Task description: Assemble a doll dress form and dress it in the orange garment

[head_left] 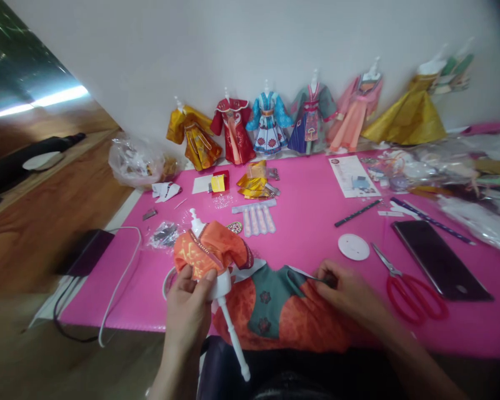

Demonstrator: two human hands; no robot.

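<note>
My left hand (189,311) is closed around the waist of a small white doll mannequin (220,287), which leans tilted with its thin rod (235,344) pointing down toward me. The mannequin wears an orange doll jacket (219,244) with gold print and a dark trimmed cuff. Beside it, an orange and green doll skirt (270,303) with dark flower motifs spreads over the table's near edge. My right hand (344,286) pinches the skirt's upper right edge; the fingertips are partly hidden.
Dressed doll mannequins (268,119) stand along the wall. Red-handled scissors (416,300), a phone (441,261), a white disc (354,246) and a dark pencil (358,213) lie to the right. A white cable (125,278) and black box (87,250) are at left. Plastic bags (425,172) lie at far right.
</note>
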